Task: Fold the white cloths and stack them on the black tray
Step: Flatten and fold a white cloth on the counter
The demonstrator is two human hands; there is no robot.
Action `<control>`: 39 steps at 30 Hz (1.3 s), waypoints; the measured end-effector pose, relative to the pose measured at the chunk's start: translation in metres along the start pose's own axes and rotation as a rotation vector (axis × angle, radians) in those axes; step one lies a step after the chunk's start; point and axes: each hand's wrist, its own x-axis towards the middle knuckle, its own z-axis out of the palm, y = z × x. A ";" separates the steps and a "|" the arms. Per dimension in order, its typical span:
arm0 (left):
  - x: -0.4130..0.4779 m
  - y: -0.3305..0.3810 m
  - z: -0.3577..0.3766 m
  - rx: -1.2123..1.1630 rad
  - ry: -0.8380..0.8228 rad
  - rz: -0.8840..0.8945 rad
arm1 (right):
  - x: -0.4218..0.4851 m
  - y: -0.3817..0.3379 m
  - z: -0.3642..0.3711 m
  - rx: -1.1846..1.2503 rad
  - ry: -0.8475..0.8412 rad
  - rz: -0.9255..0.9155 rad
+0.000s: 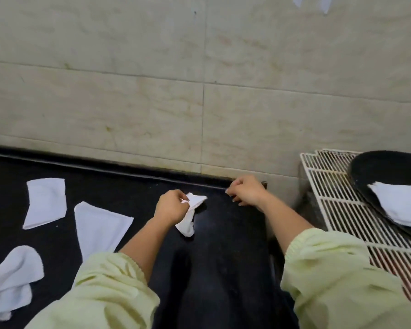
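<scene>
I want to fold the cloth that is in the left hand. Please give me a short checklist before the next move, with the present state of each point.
1. Cloth is held: ok, the left hand grips the crumpled cloth.
2. Right hand also on the cloth: not ok, it is apart, fingers curled, holding nothing.
3. Cloth spread flat: not ok, it hangs bunched.
4. Bare counter below the hands: ok.
5. Black tray has room: ok, a folded cloth covers only part of it.
</scene>
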 end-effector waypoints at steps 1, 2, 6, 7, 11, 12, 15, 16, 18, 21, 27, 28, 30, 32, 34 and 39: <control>0.005 -0.012 -0.001 0.002 -0.012 -0.008 | 0.002 0.003 0.013 0.000 -0.002 0.017; 0.010 -0.025 -0.003 -0.001 -0.029 -0.014 | 0.006 0.005 0.028 -0.004 -0.003 0.036; 0.031 -0.069 -0.002 0.007 -0.103 -0.026 | 0.019 0.014 0.080 -0.029 -0.003 0.109; 0.036 -0.079 -0.001 0.010 -0.116 -0.026 | 0.023 0.017 0.092 -0.035 -0.001 0.123; 0.046 -0.104 0.010 -0.021 -0.167 -0.025 | 0.041 0.028 0.129 -0.054 0.004 0.158; 0.048 -0.107 0.013 -0.034 -0.170 -0.028 | 0.045 0.030 0.135 -0.059 0.013 0.162; 0.064 -0.119 0.022 -0.051 -0.145 -0.030 | 0.061 0.033 0.152 -0.102 0.047 0.146; 0.070 -0.122 0.024 -0.047 -0.132 -0.025 | 0.065 0.032 0.155 -0.118 0.061 0.133; 0.085 -0.125 0.029 -0.042 -0.105 -0.004 | 0.076 0.032 0.161 -0.127 0.081 0.110; 0.100 -0.126 0.038 0.021 -0.084 0.036 | 0.092 0.036 0.166 -0.158 0.080 0.052; 0.129 -0.125 0.048 0.117 -0.077 0.091 | 0.119 0.049 0.176 -0.273 0.031 -0.008; 0.134 -0.125 0.048 0.121 -0.092 0.092 | 0.123 0.051 0.178 -0.282 0.031 -0.003; 0.140 -0.126 0.049 0.111 -0.106 0.065 | 0.127 0.053 0.180 -0.278 0.050 -0.010; 0.144 -0.128 0.051 0.096 -0.105 0.010 | 0.129 0.052 0.183 -0.254 0.078 -0.012; 0.145 -0.130 0.051 0.098 -0.113 -0.055 | 0.130 0.053 0.183 -0.244 0.107 -0.021; 0.138 -0.128 0.045 0.073 -0.084 -0.066 | 0.126 0.049 0.174 -0.101 0.163 -0.032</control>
